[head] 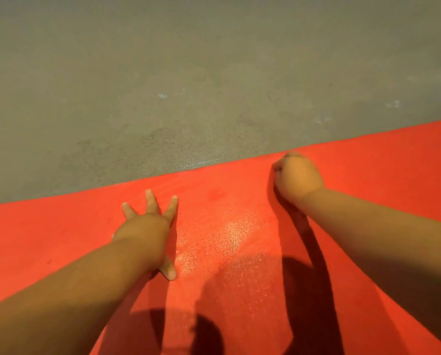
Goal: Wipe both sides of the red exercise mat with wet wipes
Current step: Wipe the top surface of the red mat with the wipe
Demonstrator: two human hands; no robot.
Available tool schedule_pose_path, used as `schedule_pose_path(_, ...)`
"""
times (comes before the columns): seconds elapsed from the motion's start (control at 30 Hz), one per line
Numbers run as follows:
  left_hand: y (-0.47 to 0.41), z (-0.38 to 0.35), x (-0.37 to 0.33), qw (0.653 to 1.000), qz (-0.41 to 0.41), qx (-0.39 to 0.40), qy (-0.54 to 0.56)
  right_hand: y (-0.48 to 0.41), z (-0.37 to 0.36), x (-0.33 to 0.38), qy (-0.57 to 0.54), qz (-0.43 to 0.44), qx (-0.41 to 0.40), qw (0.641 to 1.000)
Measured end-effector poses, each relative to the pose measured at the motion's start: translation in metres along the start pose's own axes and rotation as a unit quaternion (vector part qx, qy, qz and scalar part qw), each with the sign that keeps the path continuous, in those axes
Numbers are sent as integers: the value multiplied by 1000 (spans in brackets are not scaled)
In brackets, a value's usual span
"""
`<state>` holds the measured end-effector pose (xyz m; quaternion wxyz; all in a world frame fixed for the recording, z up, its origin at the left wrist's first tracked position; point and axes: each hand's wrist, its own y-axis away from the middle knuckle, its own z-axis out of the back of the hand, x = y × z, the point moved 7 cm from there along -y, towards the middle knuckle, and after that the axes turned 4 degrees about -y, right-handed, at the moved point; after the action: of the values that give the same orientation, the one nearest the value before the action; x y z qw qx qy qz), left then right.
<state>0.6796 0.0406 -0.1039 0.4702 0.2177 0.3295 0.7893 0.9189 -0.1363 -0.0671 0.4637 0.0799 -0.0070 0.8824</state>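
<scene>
The red exercise mat [239,252] lies flat on the floor and fills the lower half of the view. Its far edge runs up toward the right. My left hand [147,226] rests flat on the mat with fingers spread wide. My right hand [297,176] is curled into a fist right at the mat's far edge, knuckles up. Whatever is under the fist is hidden, and no wet wipe shows. A shiny damp patch [227,242] lies on the mat between my two hands.
Bare grey concrete floor [188,73] stretches beyond the mat's far edge, with a few small pale specks on it. Shadows of my arms and head fall across the near part of the mat.
</scene>
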Motion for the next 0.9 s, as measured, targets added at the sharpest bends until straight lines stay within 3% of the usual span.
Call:
schedule_pose_path(0.1, 1, 2, 0, 1000, -1, -6, -4, 63, -26, 82, -79, 164, 82, 980)
schedule_pose_path(0.2, 3, 3, 0, 1000, 1, -15, -11, 133, -43, 129, -60, 347, 192, 916)
schedule_pose_path(0.23, 4, 4, 0, 1000, 0, -18, -13, 134, -42, 124, -51, 370, 185, 909)
schedule_pose_path(0.3, 5, 5, 0, 1000, 0, -23, -15, 97, -31, 88, -32, 299, 121, 946)
schedule_pose_path(0.37, 7, 6, 1, 1000, 5, -26, -12, 52, -11, 29, -30, 126, 39, 991)
schedule_pose_path(0.43, 8, 6, 0, 999, 6, -31, -16, 45, -6, 10, -43, 41, 11, 998)
schedule_pose_path(0.53, 11, 6, 0, 999, -1, -47, -19, 110, -30, 81, -94, 155, 78, 980)
schedule_pose_path(0.63, 20, -5, 7, 996, -16, -85, -4, 214, -45, 142, -130, 368, 201, 898)
schedule_pose_path(0.67, 26, -12, 11, 994, -24, -109, 10, 231, -45, 142, -115, 416, 234, 871)
schedule_pose_path(0.7, 33, -21, 14, 990, -32, -137, 25, 228, -45, 132, -105, 421, 233, 870)
schedule_pose_path(0.73, 40, -31, 16, 985, -39, -163, 37, 210, -41, 117, -99, 383, 211, 894)
schedule_pose_path(0.8, 59, -54, 17, 980, -36, -190, 46, 156, -28, 66, -92, 218, 144, 961)
schedule_pose_path(0.87, 80, -77, 13, 983, -27, -173, 46, 123, -17, 22, -77, 91, 92, 989)
schedule_pose_path(0.9, 93, -88, 9, 987, -27, -152, 41, 125, -17, 22, -73, 78, 89, 990)
